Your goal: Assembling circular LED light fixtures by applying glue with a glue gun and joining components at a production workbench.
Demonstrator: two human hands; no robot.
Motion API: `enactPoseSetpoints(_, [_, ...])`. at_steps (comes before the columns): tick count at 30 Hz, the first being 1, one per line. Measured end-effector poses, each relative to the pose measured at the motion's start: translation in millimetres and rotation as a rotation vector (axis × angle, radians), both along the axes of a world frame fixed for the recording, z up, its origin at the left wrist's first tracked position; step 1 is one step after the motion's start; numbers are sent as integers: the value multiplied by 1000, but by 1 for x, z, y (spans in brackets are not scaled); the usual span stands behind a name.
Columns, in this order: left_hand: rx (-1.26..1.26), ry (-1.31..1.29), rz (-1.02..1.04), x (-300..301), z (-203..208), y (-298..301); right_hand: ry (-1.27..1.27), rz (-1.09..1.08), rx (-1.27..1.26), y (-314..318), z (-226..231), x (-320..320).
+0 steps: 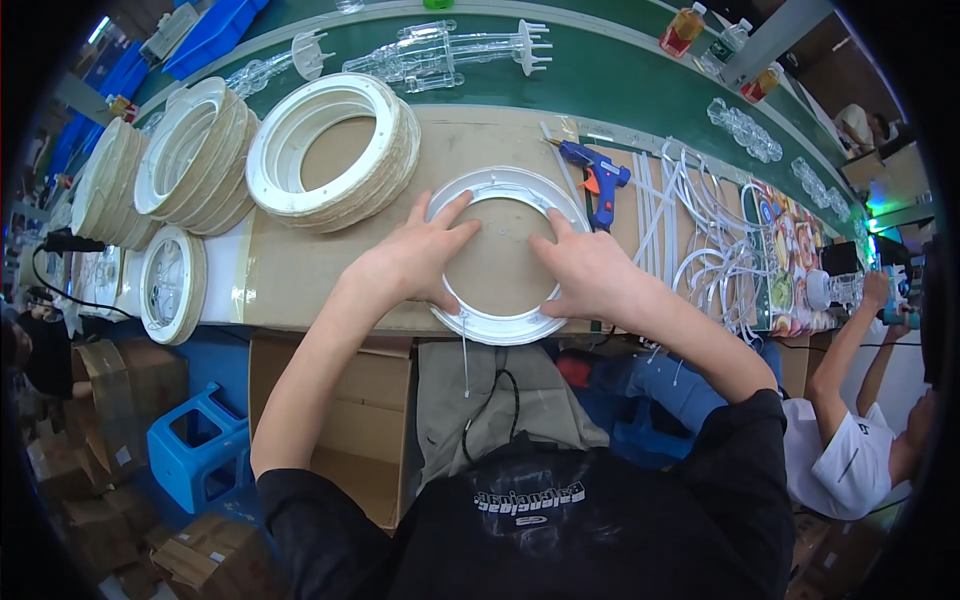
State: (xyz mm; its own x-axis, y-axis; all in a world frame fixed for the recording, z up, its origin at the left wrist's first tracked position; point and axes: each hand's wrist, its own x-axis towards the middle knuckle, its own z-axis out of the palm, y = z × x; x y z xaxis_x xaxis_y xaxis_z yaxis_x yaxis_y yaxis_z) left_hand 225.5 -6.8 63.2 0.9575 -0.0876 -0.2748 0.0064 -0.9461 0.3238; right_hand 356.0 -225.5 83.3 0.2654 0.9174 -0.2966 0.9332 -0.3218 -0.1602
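A round white ring frame [510,328] lies on the cardboard-covered bench in front of me. My left hand [412,252] grips its left side, fingers reaching over the rim into the channel and thumb at the lower left. On the opposite side my right hand [592,268] holds the ring, fingertips and thumb on its inner edge. A thin white wire [465,365] with a small end hangs from the ring over the bench edge. Just beyond my right hand lies a blue hot glue gun [603,185] with an orange trigger.
Stacks of white rings [345,165] stand at the left. White strips [655,215] and coiled white cables [710,220] lie at the right. Clear plastic parts [440,55] rest on the green belt [590,75]. A blue stool [200,440] is at lower left; a co-worker [840,450] sits at right.
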Motion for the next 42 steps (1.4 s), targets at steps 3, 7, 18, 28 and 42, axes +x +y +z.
enactPoseSetpoints(3, [-21, 19, 14, -6, -1, 9, 7, 19, -13, 1, 1, 0])
enactPoseSetpoints(7, [-151, 23, -15, -9, -4, 19, 30, 27, -28, 7, 8, 0])
enactPoseSetpoints(18, [-242, -451, 93, -35, -14, 20, -86, -461, 334, -16, 11, 80])
enactPoseSetpoints(28, [-770, -690, 512, -72, -52, 10, -152, -586, 233, -13, -41, 106])
enactPoseSetpoints(42, [-754, -703, 466, -73, -57, 16, 606, -793, 868, -26, -5, 67])
